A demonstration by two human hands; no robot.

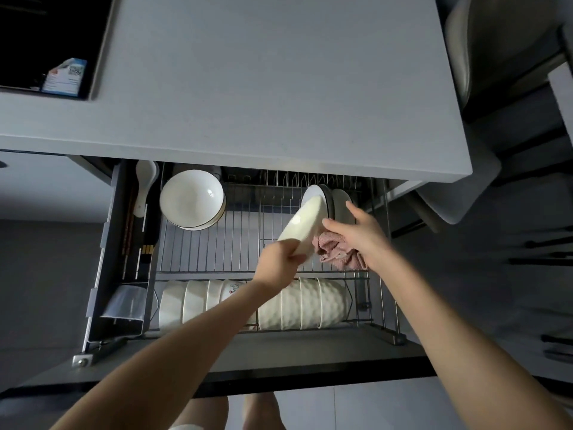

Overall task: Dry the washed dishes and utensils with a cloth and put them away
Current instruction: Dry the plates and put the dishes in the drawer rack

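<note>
My left hand point(280, 262) grips a white plate point(302, 225) by its lower rim, holding it tilted over the pulled-out wire dish rack point(235, 243). The plate's upper edge reaches the upright plates point(336, 203) standing at the rack's back right. My right hand point(361, 234) holds a bunched pink cloth point(336, 251) under its palm, while its outstretched fingers touch those upright plates.
Stacked white bowls point(192, 198) sit at the rack's back left. A row of white bowls on edge point(310, 302) fills the front. A white spoon point(144, 187) and chopsticks point(128, 231) lie in the left side tray. The grey countertop point(248, 88) overhangs the drawer.
</note>
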